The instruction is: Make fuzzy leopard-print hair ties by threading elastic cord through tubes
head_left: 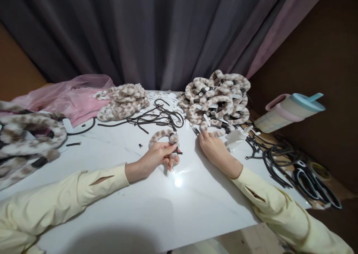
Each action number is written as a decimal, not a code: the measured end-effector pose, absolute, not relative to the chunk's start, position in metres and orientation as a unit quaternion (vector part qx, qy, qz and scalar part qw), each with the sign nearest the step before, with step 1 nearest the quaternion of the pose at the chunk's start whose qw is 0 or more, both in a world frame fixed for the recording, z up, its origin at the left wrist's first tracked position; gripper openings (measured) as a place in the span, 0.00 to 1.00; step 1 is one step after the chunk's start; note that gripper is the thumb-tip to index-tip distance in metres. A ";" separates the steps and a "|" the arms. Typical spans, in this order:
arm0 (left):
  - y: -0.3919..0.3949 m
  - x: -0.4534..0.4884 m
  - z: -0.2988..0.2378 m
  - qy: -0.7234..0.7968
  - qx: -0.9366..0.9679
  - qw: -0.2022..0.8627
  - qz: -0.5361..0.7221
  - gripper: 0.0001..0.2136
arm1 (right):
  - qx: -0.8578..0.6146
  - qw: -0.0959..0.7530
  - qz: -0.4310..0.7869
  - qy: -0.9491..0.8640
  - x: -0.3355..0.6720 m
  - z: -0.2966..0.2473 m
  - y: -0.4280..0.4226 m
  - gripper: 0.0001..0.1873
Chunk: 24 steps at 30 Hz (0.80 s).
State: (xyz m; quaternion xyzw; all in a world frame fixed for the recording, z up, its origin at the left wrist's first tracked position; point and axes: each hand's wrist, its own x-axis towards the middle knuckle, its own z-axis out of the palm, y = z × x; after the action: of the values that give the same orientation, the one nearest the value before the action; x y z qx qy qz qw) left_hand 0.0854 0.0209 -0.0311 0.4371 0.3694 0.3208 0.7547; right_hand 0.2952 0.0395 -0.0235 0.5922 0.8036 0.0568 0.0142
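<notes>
My left hand [159, 155] is closed around a spotted brown-and-white plush ring [159, 134], near the middle of the table. A dark band and a short end of black cord [180, 153] show at its right side, by my thumb. My right hand [213, 146] rests on the table to the right, fingers curled over a small metal tool [196, 130] with two thin prongs, perhaps tweezers; the rest of it lies hidden under the hand. Just beyond the right fingers sits a pile of similar plush rings [223, 101] with white tags. A white bottle [236, 137] lies beside that hand.
Black cords [159, 116] lie tangled at the back, near a plush heap [125, 101] and a pink plastic bag [81, 94]. More plush rings [30, 135] are at left. On the right are a lidded cup [291, 110], coiled cords [279, 157] and dark-handled scissors [307, 185].
</notes>
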 end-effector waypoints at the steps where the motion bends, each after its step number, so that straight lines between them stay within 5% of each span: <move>1: 0.021 0.085 -0.031 0.369 0.434 0.756 0.322 0.17 | 0.597 0.010 0.052 0.800 0.297 -0.024 0.039 0.14; 6: 0.022 0.084 -0.032 0.366 0.423 0.767 0.315 0.15 | 0.608 -0.046 -0.014 0.793 0.310 -0.007 0.007 0.14; 10: 0.021 0.084 -0.032 0.360 0.435 0.765 0.310 0.14 | 0.588 -0.294 -0.193 0.728 0.296 -0.003 -0.044 0.18; 24: 0.019 0.086 -0.032 0.370 0.468 0.743 0.303 0.12 | 0.628 -0.351 -0.187 0.669 0.246 -0.033 -0.065 0.22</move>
State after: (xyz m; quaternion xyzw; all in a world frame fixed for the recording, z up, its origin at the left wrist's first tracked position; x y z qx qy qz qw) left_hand 0.0860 0.0186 -0.0323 0.4682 0.3703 0.3026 0.7431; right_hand 0.2458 -0.0649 -0.0333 0.6277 0.6693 -0.1873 -0.3507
